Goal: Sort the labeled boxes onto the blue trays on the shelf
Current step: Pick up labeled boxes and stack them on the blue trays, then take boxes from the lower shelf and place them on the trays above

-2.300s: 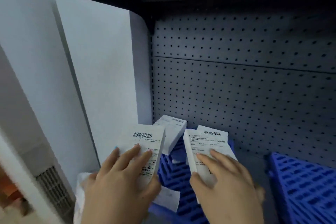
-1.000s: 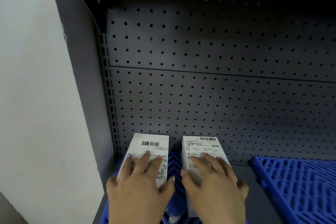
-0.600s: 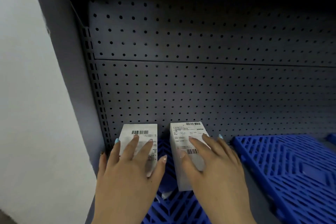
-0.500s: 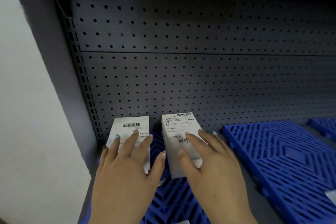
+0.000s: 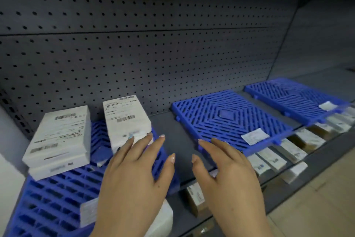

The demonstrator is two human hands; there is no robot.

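Two stacks of white labeled boxes sit at the back of the left blue tray [image 5: 50, 194]: a left stack [image 5: 59, 136] and a right stack [image 5: 124, 119]. My left hand [image 5: 134, 175] hovers over this tray with fingers spread, its fingertips at the near edge of the right stack, holding nothing. My right hand [image 5: 224, 171] floats open over the grey shelf gap by the middle blue tray [image 5: 226, 119], empty. A third blue tray [image 5: 292, 98] lies at the far right.
White paper tags lie on the middle tray [image 5: 254, 136] and right tray [image 5: 327, 105]. A lower shelf holds a row of brown and white boxes [image 5: 299, 142]. The grey pegboard back wall [image 5: 153, 54] stands behind the trays. A white package [image 5: 161, 219] shows under my left hand.
Both hands have let go of the two box stacks and pulled back to the right. The view has swung right, showing the middle and right trays.
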